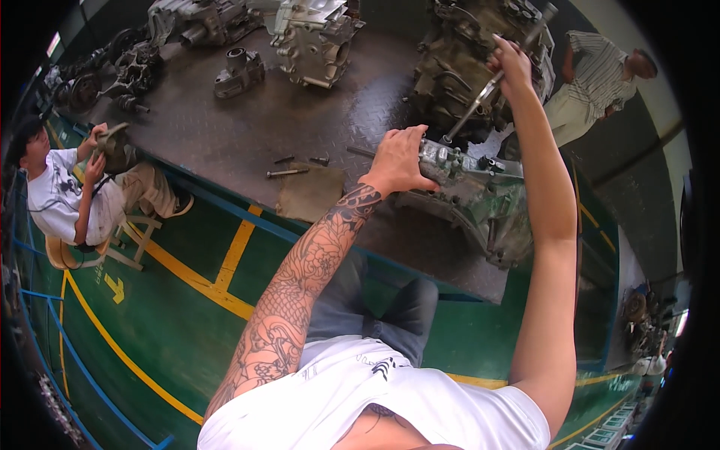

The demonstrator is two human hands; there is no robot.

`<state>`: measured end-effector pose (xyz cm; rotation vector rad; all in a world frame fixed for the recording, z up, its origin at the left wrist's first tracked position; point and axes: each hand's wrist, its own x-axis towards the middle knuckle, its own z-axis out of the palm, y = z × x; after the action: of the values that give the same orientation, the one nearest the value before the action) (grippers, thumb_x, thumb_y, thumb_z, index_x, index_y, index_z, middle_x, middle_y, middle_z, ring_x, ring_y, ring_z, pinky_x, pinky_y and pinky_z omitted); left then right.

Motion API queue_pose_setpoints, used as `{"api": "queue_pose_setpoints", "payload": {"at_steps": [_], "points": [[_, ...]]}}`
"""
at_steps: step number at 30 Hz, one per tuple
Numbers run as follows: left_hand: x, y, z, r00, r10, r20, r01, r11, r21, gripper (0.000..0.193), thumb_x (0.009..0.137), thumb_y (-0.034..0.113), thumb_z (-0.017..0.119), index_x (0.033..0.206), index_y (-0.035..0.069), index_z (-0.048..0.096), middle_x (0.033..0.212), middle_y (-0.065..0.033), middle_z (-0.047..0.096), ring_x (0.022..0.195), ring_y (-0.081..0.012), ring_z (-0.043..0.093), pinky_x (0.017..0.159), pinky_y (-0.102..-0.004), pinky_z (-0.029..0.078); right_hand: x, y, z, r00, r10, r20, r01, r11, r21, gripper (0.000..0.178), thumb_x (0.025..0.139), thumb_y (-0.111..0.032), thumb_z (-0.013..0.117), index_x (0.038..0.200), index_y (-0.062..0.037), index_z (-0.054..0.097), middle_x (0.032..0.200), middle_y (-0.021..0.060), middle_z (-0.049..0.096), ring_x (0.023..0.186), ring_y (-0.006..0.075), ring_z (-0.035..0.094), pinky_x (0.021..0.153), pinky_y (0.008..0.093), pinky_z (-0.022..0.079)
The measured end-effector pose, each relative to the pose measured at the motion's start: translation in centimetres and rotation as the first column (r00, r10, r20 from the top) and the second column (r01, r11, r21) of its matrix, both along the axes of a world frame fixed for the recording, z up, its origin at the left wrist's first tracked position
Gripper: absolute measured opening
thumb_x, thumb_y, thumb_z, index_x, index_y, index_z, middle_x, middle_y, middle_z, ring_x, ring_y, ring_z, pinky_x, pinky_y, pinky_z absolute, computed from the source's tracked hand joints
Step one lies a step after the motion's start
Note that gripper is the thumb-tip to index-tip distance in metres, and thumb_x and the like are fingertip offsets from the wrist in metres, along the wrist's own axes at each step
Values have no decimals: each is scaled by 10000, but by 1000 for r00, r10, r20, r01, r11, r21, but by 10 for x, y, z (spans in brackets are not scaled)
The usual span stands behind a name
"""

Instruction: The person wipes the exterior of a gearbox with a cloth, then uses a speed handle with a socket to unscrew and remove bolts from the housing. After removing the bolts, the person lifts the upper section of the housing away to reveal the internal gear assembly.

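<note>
A grey metal gearbox housing lies on the near right part of the workbench. My left hand grips its left end, thumb on the near side and fingers toward the far side. In my right hand, raised above the housing, is a long metal bar tool. Its slim shaft slants down to the left, and its lower tip meets the top of the housing close to my left fingers. The tool's upper end is blurred, and its exact kind is unclear.
A large dark gearbox stands just behind. Farther left are a silver casing and a small housing. Bolts lie beside a brown cloth. A seated person holds a part; another person stands at right.
</note>
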<state>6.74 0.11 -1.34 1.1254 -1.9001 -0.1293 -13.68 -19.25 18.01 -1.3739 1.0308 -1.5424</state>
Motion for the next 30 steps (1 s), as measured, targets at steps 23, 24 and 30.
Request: {"api": "queue_pose_setpoints", "payload": {"at_steps": [23,24,30], "points": [[0,-3,-3,1000,-6,-2,6,1000,-3,1180,514,574,948,1431,5,469,1329,-167,619,1234,-337,597,1106,-451,388,-30,18,7,984,-174,49,171,983,62,308,880,-236,849,873,-130,561,657,-42,464,524,112,461,520,289,452],[-1,-2,-2,1000,10,10,-10,1000,6,1179,516,573,949,1431,3,470,1330,-171,618,1238,-337,596,1109,-451,387,-17,5,0,974,-209,83,205,978,47,320,857,-263,871,873,-126,583,697,-39,502,570,107,485,521,293,435],[1,-1,3,1000,-7,21,7,1000,23,1179,518,567,950,1434,4,466,1293,-188,637,1238,-354,593,1105,-461,397,88,19,-4,975,164,-152,-178,981,-81,303,948,-408,777,915,-125,672,703,-78,496,614,69,456,607,262,401]]}}
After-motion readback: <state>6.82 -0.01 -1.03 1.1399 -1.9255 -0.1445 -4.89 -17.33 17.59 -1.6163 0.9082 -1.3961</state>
